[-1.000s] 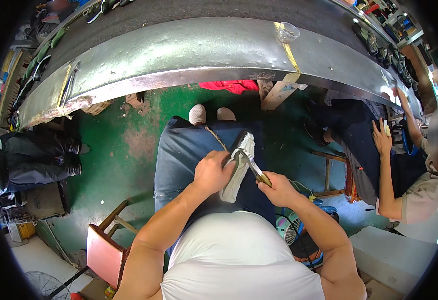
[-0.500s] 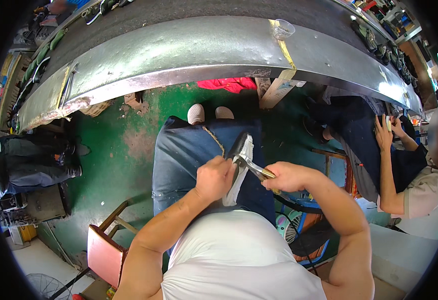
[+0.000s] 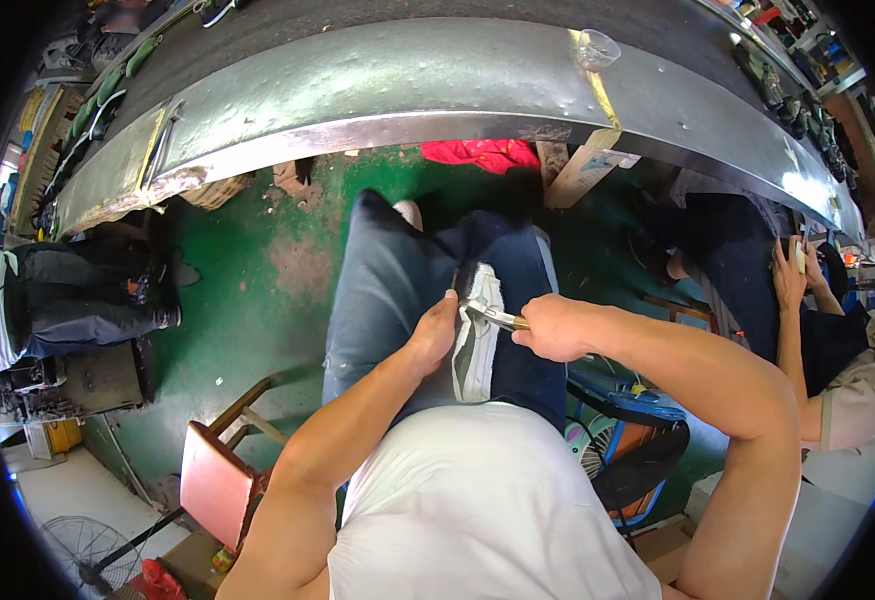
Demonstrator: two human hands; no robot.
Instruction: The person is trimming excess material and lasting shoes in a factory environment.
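Observation:
A dark shoe upper with a white edge [image 3: 487, 285] stands over my lap, its grey and white underside toward me. My left hand [image 3: 434, 335] grips its left side, thumb up near the dark toe end. From the right, my right hand [image 3: 555, 328] is closed round the handles of metal pliers [image 3: 499, 318]. Their jaws meet the white edge around the middle of the shoe; whether they bite on it is too small to tell. My fist hides most of the handles.
A metal-edged conveyor bench [image 3: 358, 85] runs across the far side, with a clear plastic cup [image 3: 596, 50] on it. At right, a co-worker's arm [image 3: 793, 320] reaches in. A pink-seated stool [image 3: 216, 475] and a blue chair [image 3: 638, 405] flank me.
My knees have come up and apart, and the cord on my lap is out of sight. The shoe stands more upright. My left hand sits lower on its side; the pliers are lower and flatter.

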